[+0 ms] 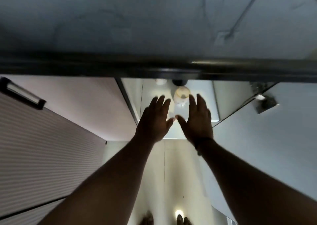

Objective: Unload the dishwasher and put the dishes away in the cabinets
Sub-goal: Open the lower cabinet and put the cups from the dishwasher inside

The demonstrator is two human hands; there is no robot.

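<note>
head view | left hand [155,120] raised, fingers straight and spread, holding nothing | right hand [197,120] raised beside it, fingers straight, holding nothing | clear cup [182,94] stands in the open cabinet [216,101] just beyond both hands' fingertips; contact unclear, image blurred

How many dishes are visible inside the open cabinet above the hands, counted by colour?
Clear glass with a yellowish rim: 1
White dish, mostly hidden behind the dark edge: 1
Dark dish, mostly hidden behind the dark edge: 1
Total: 3

Both the left hand and the right hand are raised with straight fingers and hold nothing.
</note>
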